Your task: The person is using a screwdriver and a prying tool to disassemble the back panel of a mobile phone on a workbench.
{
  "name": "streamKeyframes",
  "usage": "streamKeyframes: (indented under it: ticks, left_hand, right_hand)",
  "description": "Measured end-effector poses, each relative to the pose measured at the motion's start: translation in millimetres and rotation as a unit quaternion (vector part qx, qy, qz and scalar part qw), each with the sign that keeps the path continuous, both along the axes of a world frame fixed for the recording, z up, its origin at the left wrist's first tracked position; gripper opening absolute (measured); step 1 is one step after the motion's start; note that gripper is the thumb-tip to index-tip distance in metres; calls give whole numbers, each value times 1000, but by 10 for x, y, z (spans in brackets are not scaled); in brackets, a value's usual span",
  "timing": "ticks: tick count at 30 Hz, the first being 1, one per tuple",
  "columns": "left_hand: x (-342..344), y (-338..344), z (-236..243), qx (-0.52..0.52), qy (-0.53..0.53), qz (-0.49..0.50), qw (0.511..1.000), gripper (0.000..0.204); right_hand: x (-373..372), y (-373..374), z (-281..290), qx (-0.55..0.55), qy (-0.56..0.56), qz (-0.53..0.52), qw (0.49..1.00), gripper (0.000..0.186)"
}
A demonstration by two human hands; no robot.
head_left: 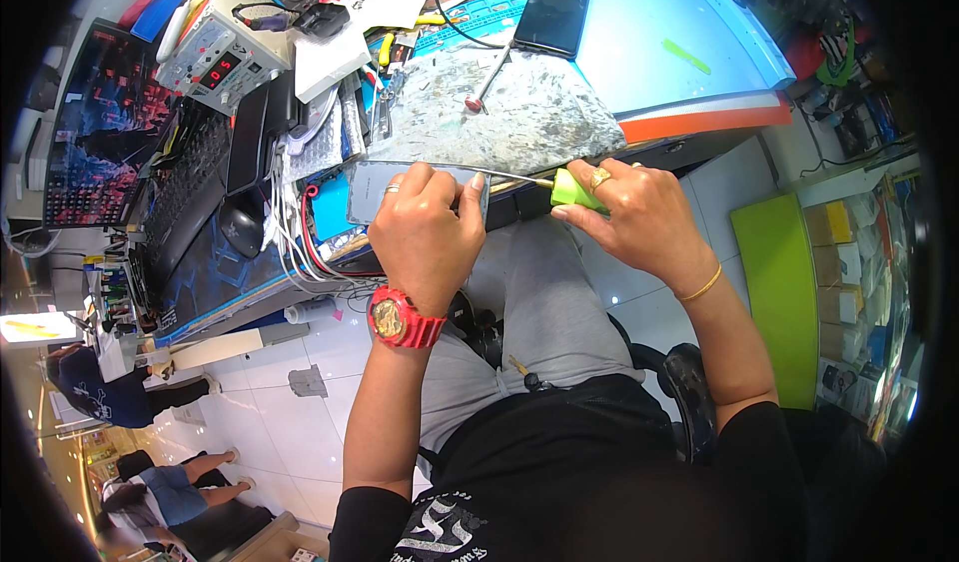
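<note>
My left hand [425,227] grips a flat blue-grey phone panel [367,184] at the bench's front edge, fingertips on top, thumb near its right end. My right hand [639,222] holds the bright green handle [567,192] of a tool, whose thin metal shaft [521,177] reaches left along the panel's upper edge, by my left thumb. Behind them lies a stained grey work mat [539,112] with a small red-tipped tool [475,102] and a black phone [549,14] above it.
A bench power supply [210,62], keyboard [190,187], mouse [240,229], monitor [90,132] and loose cables fill the left. A blue mat [659,47] is at back right. A green board [769,302] stands right. Two other people [95,382] [175,492] are at lower left.
</note>
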State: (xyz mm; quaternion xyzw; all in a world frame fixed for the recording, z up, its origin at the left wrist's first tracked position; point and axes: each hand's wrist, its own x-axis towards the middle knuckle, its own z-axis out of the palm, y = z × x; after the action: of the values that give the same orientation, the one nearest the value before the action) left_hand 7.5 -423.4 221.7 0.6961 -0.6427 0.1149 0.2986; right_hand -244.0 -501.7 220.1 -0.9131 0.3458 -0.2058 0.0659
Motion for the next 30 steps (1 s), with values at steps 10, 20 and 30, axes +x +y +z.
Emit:
streamKeyframes:
  ticks: [10, 20, 30]
  left_hand:
    - [57, 35, 10, -5, 29, -35, 999, 20]
    - [-215, -3, 143, 86, -74, 73, 991, 15]
    - [3, -75, -53, -33, -19, -26, 999, 9]
  right_hand:
    - [-62, 50, -73, 77, -122, -16, 989, 53]
    - [175, 1048, -173, 740, -431, -87, 509, 43]
    - [439, 1026, -257, 742, -439, -74, 500, 44]
